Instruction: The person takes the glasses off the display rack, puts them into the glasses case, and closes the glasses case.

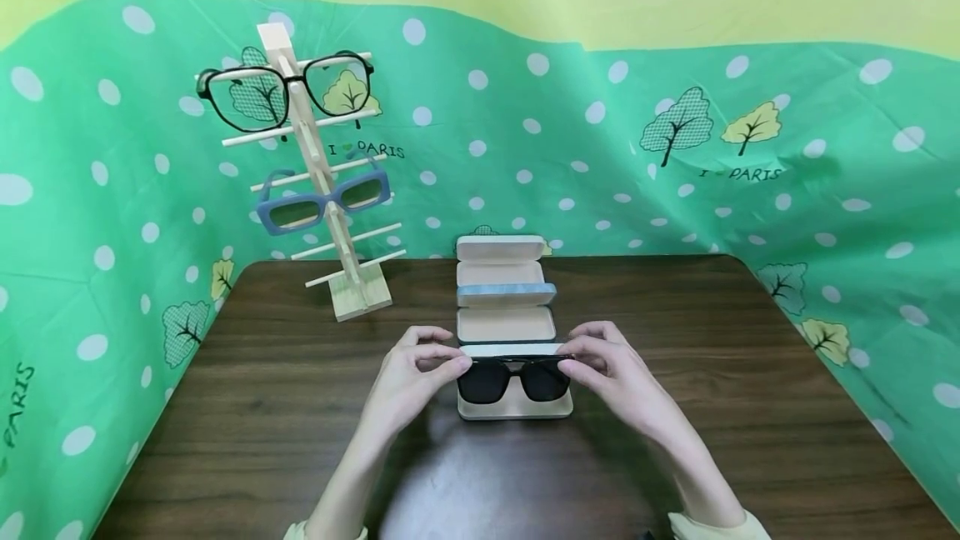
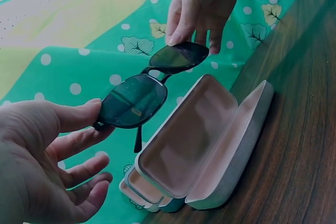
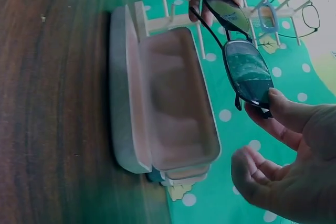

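Sunglasses [image 1: 486, 382] pinched at both ends, held off the worktop [image 1: 757, 415]

The left hand [image 1: 416, 369] and right hand [image 1: 615, 369] each grasp one end of them between thumb and finger. Below and between the fingers stands the front case [image 1: 515, 415], gaping wide; both wrist views show its hollow apart from the lenses.

The likeliest trouble is a lopsided release: if one set of fingers lets go sooner, that end could dip and scrape the case rim. A temple arm [image 3: 207, 28] shows behind the lenses; I can't tell whether both are folded flat, and a splayed one might snag. Thumbs so near the lenses may smudge them. A knock could shove the front case into the blue-edged case [image 1: 507, 296], just beyond the fingers.

The best open room is right of the right fingers, where bare worktop runs to its side edge, and nearer the person. Straight ahead looks tight: the white case [image 1: 501, 248] sits by the far edge. Ahead and left of the left fingers, the wooden stand [image 1: 360, 298] carries blue glasses [image 1: 363, 191] and, higher, black-rimmed glasses [image 1: 295, 79]. Patterned cloth [image 1: 480, 148] hangs behind.
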The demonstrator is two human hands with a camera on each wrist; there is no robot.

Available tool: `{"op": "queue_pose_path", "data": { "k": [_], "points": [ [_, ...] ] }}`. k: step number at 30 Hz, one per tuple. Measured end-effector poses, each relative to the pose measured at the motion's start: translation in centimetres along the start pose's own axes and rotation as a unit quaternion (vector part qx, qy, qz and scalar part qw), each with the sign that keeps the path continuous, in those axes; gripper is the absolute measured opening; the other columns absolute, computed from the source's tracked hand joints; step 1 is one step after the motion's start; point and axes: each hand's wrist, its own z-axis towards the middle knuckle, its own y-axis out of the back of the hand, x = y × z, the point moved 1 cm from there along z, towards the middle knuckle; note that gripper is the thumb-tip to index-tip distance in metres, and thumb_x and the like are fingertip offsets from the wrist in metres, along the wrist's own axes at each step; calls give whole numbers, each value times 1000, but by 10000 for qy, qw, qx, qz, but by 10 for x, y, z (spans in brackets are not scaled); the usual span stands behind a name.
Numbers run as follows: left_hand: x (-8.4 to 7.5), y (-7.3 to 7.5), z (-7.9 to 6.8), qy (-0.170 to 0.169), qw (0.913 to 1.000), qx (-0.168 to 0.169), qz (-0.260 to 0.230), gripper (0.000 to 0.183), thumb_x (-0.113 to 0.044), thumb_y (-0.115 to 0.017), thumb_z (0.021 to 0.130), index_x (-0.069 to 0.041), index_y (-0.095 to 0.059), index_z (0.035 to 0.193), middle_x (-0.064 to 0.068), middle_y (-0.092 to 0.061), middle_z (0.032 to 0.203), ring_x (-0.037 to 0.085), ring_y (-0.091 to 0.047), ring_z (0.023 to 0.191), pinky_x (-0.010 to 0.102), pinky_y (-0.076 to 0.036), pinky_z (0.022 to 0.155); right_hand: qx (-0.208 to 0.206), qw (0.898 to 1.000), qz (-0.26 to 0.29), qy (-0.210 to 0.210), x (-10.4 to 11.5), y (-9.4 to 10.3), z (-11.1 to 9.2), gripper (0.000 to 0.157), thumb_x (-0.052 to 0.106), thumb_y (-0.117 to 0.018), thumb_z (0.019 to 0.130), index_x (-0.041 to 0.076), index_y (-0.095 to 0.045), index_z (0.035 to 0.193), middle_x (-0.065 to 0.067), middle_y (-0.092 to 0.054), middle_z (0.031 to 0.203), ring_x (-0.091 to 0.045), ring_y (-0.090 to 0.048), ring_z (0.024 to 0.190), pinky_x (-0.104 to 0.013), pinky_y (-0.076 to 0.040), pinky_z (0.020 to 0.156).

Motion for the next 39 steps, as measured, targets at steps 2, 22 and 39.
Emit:
{"op": "queue_pose_path", "data": {
  "k": [2, 22, 39],
  "points": [
    [0, -1, 1, -38, 9999, 56, 144, 10, -28, -82, 88, -20, -84, 92, 5, -66, 133, 27, -65, 119, 47, -53, 100, -82, 10000, -46, -1, -2, -1, -1, 8, 18, -74, 95, 18, -76, 103, -12, -55, 132, -17, -69, 102, -30, -56, 89],
    [8, -10, 6, 316, 9967, 347, 666, 14, -32, -82, 86, -18, -85, 87, 2, -63, 146, 33, -45, 149, 56, -36, 120, -86, 9973, 262, -687, -23, -11, -6, 13, 23, -74, 96, 14, -79, 104, -23, -55, 146, -42, -60, 128, -58, -49, 106],
    [30, -19, 9, 345, 9958, 273, 799, 17, -32, -83, 86, -15, -83, 83, 10, -68, 138, 37, -56, 137, 54, -46, 111, 241, 9939, 216, -1053, -38, -19, 2, 19, 26, -74, 95, 9, -80, 103, -27, -59, 142, -46, -54, 135, -58, -45, 109]
  ]
}}
